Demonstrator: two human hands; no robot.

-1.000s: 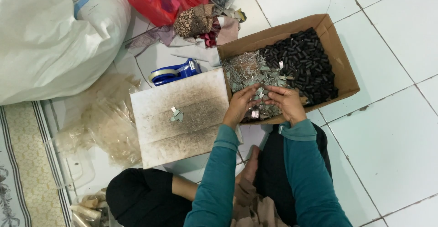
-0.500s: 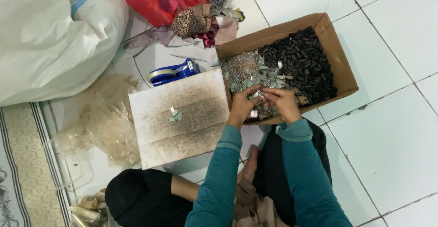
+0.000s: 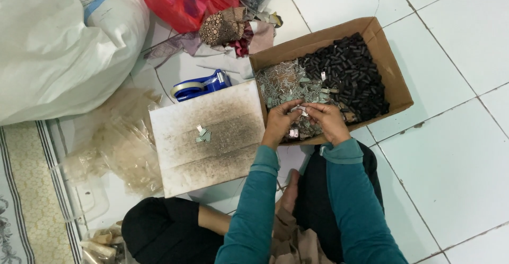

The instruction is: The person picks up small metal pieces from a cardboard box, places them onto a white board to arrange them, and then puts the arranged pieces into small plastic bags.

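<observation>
Left hand (image 3: 279, 122) and right hand (image 3: 327, 119) meet over near edge of cardboard box (image 3: 395, 78), fingertips of both pinched together on small metal clip (image 3: 301, 109); box holds pile of silver clips (image 3: 281, 83) beside black cylinders (image 3: 350, 70); stained white board (image 3: 212, 152) just left of box

Open tiles (image 3: 450, 152) right; box wall (image 3: 395, 78) between.

One head-worn view only; looks almost straight down from above the seated person onto the tiled floor (image 3: 450, 152); fairly near, arms' reach; forearms enter from bottom centre; cardboard box (image 3: 395, 83) sits upper centre-right; no second view to share.
</observation>
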